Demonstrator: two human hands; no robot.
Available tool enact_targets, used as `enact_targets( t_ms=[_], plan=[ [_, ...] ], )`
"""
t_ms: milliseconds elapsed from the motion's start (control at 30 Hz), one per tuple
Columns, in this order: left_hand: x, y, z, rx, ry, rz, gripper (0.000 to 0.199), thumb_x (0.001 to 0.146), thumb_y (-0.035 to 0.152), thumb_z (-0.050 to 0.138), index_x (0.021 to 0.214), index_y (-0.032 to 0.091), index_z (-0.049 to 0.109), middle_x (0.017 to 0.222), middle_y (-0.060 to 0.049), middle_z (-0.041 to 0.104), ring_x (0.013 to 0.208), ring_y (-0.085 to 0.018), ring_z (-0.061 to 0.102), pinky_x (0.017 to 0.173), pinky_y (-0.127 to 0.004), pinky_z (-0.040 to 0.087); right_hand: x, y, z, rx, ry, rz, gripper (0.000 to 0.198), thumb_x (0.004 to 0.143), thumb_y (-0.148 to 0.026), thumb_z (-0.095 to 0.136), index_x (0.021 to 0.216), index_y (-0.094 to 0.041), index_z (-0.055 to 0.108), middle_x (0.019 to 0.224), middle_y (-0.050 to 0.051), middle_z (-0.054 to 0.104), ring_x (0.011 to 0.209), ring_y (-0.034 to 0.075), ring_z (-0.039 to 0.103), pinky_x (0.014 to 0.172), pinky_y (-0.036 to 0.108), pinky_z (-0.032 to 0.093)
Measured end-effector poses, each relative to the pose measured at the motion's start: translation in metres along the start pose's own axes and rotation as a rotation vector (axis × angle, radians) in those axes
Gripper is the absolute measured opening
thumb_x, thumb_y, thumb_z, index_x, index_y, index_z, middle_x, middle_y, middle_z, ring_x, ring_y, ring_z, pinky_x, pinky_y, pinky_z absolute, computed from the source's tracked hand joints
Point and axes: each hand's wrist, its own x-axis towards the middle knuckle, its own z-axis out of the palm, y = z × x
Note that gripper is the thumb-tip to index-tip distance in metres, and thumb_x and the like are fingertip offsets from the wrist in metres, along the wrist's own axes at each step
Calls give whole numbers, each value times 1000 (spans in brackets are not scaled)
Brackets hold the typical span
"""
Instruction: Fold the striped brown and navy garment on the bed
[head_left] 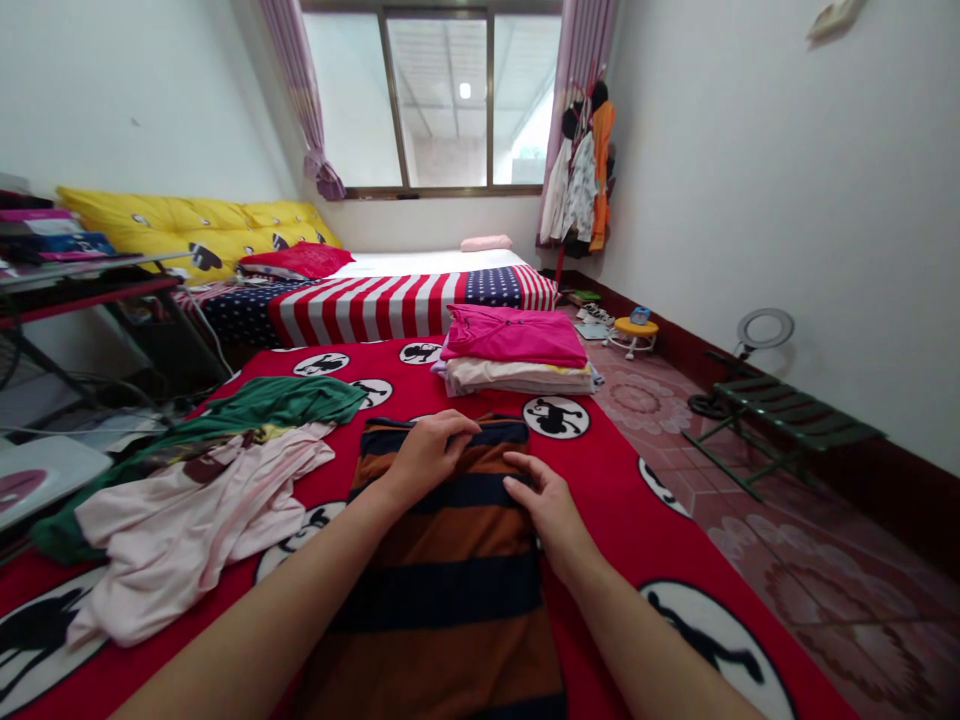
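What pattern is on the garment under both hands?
Brown and navy horizontal stripes on the garment, head view.

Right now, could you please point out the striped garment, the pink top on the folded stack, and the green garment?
striped garment (450,590), head view, middle stripes.
pink top (514,335), head view, upper face.
green garment (289,400), head view, bunched middle.

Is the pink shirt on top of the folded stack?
Yes, the pink shirt lies topmost on the folded stack, beyond the striped garment under both hands.

Both forearms are extended forward; the left hand (429,457) and right hand (545,505) are laid flat, palms down.
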Motion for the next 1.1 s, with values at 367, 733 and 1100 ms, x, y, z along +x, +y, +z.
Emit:
enact_targets(
  t_ms=[367,733,1100],
  plan=[
    [-25,-67,-29,102,-3,-356,20,79,34,58,84,20,71,86,-3,71,85,-20,63,80,-29,47,2,6,2,-13,-78,-60,61,65,-20,65,126,-22,56,129,5,60,119,24,55,103,42,42],
    [25,-19,-15,-63,93,-129,30,82,29,57,109,18,65,110,-8,67,104,-20,60,95,-30,44,4,0,3,-254,-199,-243,60,63,-8,53,120,-24,61,134,3,55,129,22,45,112,43,29],
    [53,23,-9,266,-173,-193,26,71,18,58,90,24,75,76,-3,70,71,-19,62,64,-26,44,-10,-4,8,-460,-235,-472,55,66,1,43,112,-22,63,134,5,54,128,17,45,112,38,30]
  ],
)
